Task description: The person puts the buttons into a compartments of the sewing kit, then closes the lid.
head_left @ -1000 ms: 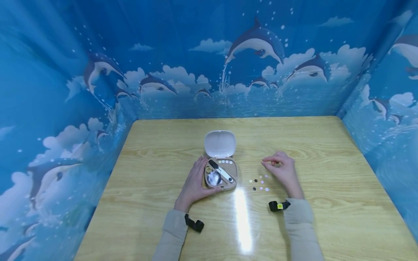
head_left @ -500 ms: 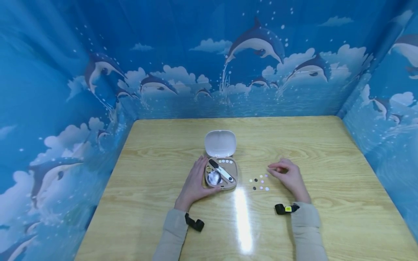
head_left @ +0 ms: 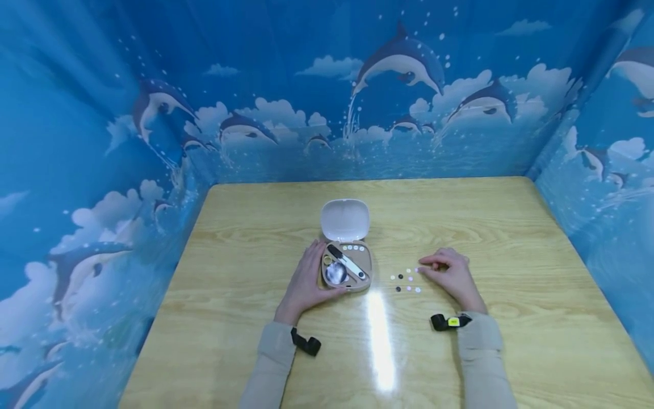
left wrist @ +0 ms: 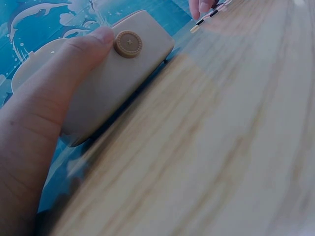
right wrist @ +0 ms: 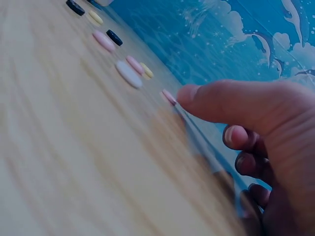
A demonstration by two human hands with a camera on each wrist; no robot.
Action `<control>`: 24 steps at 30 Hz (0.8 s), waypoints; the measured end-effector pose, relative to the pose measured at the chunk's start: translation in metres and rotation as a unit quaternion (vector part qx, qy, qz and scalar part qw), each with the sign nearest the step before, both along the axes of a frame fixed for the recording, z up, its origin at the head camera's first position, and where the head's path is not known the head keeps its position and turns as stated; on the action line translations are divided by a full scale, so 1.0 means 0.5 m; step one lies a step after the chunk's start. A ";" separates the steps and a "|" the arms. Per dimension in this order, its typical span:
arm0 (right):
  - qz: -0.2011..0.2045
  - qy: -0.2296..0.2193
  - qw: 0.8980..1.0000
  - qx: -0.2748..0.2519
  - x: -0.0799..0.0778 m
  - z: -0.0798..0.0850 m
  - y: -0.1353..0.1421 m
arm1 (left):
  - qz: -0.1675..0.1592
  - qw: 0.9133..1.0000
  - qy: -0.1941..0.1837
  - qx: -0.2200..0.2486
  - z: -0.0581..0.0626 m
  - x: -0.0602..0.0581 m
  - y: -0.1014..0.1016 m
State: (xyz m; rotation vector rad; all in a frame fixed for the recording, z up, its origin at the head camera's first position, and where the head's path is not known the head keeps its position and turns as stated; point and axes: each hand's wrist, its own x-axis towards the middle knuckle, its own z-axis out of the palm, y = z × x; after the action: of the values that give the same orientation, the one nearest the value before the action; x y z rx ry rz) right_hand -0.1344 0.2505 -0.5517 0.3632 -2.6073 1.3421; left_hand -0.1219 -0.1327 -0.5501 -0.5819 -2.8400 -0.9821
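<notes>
My left hand [head_left: 306, 278] grips the left side of a beige case [head_left: 369, 262], with the thumb at its front near a round, button-like catch [left wrist: 128, 44] in the left wrist view. The white lid [head_left: 344, 220] stands open behind. Inside lie a black-and-white tool [head_left: 348, 263], a shiny round piece [head_left: 335, 273], a small gold ring-shaped piece [head_left: 327, 259] and a row of small white buttons [head_left: 356, 248]. My right hand [head_left: 452, 276] is low over the table, thumb tip at a small pink button [right wrist: 169, 97]; the thumb hides the index finger in the right wrist view.
Several loose buttons lie between the case and my right hand: black [right wrist: 114, 38], pink [right wrist: 104, 41], yellow [right wrist: 147, 70] and a larger white one [right wrist: 128, 74]. The wood-grain table [head_left: 245, 227] is bordered by a blue dolphin curtain [head_left: 286, 85].
My right hand has moved right and down from above the buttons to the pink one at the group's right edge. My left hand still grips the case. The head view has shifted slightly.
</notes>
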 end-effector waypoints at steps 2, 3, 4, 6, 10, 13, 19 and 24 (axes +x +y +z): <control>0.002 0.010 1.000 0.006 -0.001 -0.002 -0.002 | 0.001 1.000 -0.001 -0.003 -0.001 -0.002 0.000; 0.003 0.013 1.000 0.010 -0.001 -0.003 -0.002 | 0.001 1.000 -0.001 -0.004 -0.001 -0.003 0.000; 0.005 0.015 1.000 0.013 -0.001 -0.004 -0.003 | 0.001 1.000 -0.001 -0.005 -0.002 -0.004 0.000; 0.008 0.020 1.000 0.019 -0.002 -0.005 -0.005 | 0.001 1.000 0.000 -0.007 -0.002 -0.004 -0.001; 0.010 0.028 0.999 0.027 -0.003 -0.003 -0.007 | 0.001 1.000 -0.001 -0.012 -0.002 -0.004 -0.001; 0.009 0.033 0.999 0.031 -0.005 -0.003 -0.006 | -0.002 1.000 -0.001 -0.014 -0.002 -0.004 -0.001; 0.008 0.044 0.998 0.041 -0.004 -0.011 -0.006 | -0.003 1.000 0.005 -0.011 -0.002 -0.003 -0.001; 0.011 0.055 0.998 0.041 -0.001 -0.011 -0.008 | -0.001 1.000 0.007 -0.007 -0.001 0.001 -0.001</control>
State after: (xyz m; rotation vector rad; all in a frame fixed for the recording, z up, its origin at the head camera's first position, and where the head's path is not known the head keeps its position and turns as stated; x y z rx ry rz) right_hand -0.1350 0.2467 -0.5574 0.4666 -2.5799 1.1882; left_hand -0.1212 -0.1334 -0.5506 -0.5917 -2.8364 -0.9567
